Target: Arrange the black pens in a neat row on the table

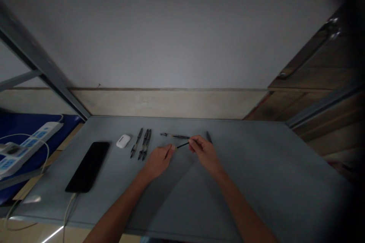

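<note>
Between my two hands runs a thin black pen refill (183,145), slightly slanted, with a small yellowish part near the left fingers. My left hand (158,161) is closed on its left end, and a short dark bit shows below the thumb. The fingers of my right hand (205,154) pinch the other end. Just behind the hands, a pen (174,135) lies crosswise on the table. A dark pen part (209,136) sits beyond my right hand, partly hidden by it. To the left lie three black clear-barrelled pens (137,142), roughly side by side.
On the grey table (256,167), a white earbud case (123,141) is left of the pens. Further left lies a black phone (88,167) with a white cable (68,209) over the front edge. A power strip (30,146) rests beyond the table's left side. A wall (171,38) rises behind.
</note>
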Demonstrator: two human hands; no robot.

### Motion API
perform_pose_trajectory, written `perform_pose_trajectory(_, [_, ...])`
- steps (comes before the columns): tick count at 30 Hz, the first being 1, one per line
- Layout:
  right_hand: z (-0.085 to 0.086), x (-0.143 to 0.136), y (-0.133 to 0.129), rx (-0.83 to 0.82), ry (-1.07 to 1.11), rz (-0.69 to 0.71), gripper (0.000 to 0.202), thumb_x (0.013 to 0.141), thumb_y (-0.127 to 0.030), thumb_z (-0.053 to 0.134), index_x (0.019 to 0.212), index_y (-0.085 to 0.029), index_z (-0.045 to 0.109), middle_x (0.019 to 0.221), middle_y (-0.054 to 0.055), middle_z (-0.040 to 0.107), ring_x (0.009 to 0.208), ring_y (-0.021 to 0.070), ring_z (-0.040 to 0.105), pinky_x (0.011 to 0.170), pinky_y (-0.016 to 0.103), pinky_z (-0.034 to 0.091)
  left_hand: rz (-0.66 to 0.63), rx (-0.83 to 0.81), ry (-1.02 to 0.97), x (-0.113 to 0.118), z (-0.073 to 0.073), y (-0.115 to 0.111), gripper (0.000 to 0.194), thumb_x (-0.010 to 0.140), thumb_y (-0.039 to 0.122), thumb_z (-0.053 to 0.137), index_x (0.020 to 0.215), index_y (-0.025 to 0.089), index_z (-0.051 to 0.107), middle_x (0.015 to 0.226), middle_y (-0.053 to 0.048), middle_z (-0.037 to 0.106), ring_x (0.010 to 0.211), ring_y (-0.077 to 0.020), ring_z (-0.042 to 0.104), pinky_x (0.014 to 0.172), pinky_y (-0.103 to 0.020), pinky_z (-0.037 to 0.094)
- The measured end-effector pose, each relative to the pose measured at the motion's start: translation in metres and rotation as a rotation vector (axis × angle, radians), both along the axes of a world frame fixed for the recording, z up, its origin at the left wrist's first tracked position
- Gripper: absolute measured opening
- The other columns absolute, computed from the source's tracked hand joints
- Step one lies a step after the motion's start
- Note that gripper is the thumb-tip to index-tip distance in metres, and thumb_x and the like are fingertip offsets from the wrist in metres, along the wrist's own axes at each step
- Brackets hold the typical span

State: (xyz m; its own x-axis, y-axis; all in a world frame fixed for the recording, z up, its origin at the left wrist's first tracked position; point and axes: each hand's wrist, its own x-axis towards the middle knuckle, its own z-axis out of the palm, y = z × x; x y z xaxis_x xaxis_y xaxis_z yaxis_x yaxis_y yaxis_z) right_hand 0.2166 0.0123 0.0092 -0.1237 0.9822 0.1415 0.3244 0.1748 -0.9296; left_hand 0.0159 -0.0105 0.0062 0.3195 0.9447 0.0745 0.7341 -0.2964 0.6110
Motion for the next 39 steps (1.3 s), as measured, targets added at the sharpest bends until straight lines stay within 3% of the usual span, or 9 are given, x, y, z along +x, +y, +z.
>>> perform_pose_trajectory(7, [-0.001,-0.002,-0.002,-0.019,-0.018,0.045,0.027,0.088,-0.042,0.051,0.073,-0.020,0.058,0.061,-0.001,0.054,0.057,0.0145,0.051,0.056,0.026,0.039,-0.075,0.003,0.190,0.001,0.001,-0.003,0.036,0.099,0.043,0.028,0.104,0.021,0.056,0.089,-0.006,0.067,0.079,-0.0203,0.064,0.066,-0.026,0.040])
perform_pose_trajectory(12, [-0.005,-0.015,-0.012,-0.039,-0.092,0.214,0.033,0.088,-0.043,0.052,0.064,-0.021,0.057,0.056,-0.002,0.053,0.053,0.0139,0.047,0.051,0.025,0.034,-0.130,0.019,0.150,0.003,-0.001,-0.005,0.031,0.098,0.042,0.034,0.110,0.022,0.054,0.097,-0.006,0.067,0.083,-0.0204,0.064,0.068,-0.026,0.043])
perform_pose_trajectory(15, [-0.007,-0.016,-0.012,-0.015,-0.123,0.217,0.038,0.090,-0.045,0.046,0.062,-0.021,0.057,0.055,-0.001,0.053,0.053,0.0148,0.049,0.052,0.026,0.034,-0.135,0.028,0.106,0.003,0.000,-0.005,0.031,0.098,0.040,0.033,0.106,0.022,0.058,0.095,-0.005,0.066,0.086,-0.0196,0.063,0.073,-0.027,0.044])
perform_pose_trajectory(22, [-0.012,0.018,0.011,0.142,-0.308,-0.245,0.035,0.091,-0.046,0.042,0.083,-0.020,0.063,0.083,0.009,0.065,0.077,0.0225,0.059,0.070,0.034,0.044,-0.074,0.060,0.083,0.001,0.003,-0.005,0.033,0.098,0.039,0.032,0.105,0.023,0.060,0.093,-0.005,0.066,0.085,-0.0198,0.063,0.075,-0.028,0.044])
perform_pose_trajectory(26, [-0.017,0.031,0.013,0.326,-0.586,-0.498,0.031,0.088,-0.041,0.047,0.104,-0.017,0.060,0.110,0.018,0.058,0.108,0.0331,0.048,0.094,0.049,0.034,-0.085,0.060,0.133,0.002,0.003,-0.006,0.035,0.098,0.040,0.031,0.105,0.024,0.061,0.094,-0.005,0.067,0.084,-0.0202,0.063,0.074,-0.028,0.044])
perform_pose_trajectory(28, [-0.021,0.034,0.010,0.328,-0.697,-0.585,0.038,0.087,-0.039,0.049,0.115,-0.014,0.055,0.123,0.022,0.050,0.118,0.0389,0.039,0.093,0.053,0.033,-0.098,0.051,0.159,0.003,0.002,-0.007,0.036,0.098,0.041,0.032,0.104,0.024,0.062,0.093,-0.005,0.067,0.084,-0.0205,0.064,0.074,-0.028,0.044])
perform_pose_trajectory(32, [-0.031,0.039,0.013,0.286,-0.821,-0.595,0.025,0.087,-0.035,0.048,0.099,-0.016,0.060,0.114,0.022,0.054,0.110,0.0388,0.044,0.084,0.051,0.039,-0.109,0.049,0.172,0.004,0.001,-0.007,0.035,0.098,0.041,0.033,0.103,0.024,0.063,0.092,-0.005,0.068,0.084,-0.0207,0.064,0.073,-0.028,0.044])
perform_pose_trajectory(35, [-0.033,0.044,0.022,0.287,-0.743,-0.499,0.018,0.087,-0.028,0.046,0.089,-0.017,0.060,0.099,0.017,0.059,0.102,0.0330,0.051,0.087,0.049,0.040,-0.100,0.061,0.164,0.004,0.000,-0.007,0.034,0.098,0.041,0.034,0.102,0.024,0.063,0.092,-0.005,0.068,0.084,-0.0207,0.064,0.073,-0.028,0.044])
perform_pose_trajectory(39, [-0.024,0.040,0.027,0.186,-0.298,-0.346,0.023,0.086,-0.036,0.049,0.098,-0.019,0.058,0.090,0.010,0.064,0.081,0.0229,0.059,0.077,0.039,0.047,-0.058,0.083,0.157,0.003,-0.001,-0.005,0.035,0.097,0.041,0.033,0.102,0.023,0.063,0.092,-0.005,0.068,0.084,-0.0206,0.064,0.074,-0.029,0.045])
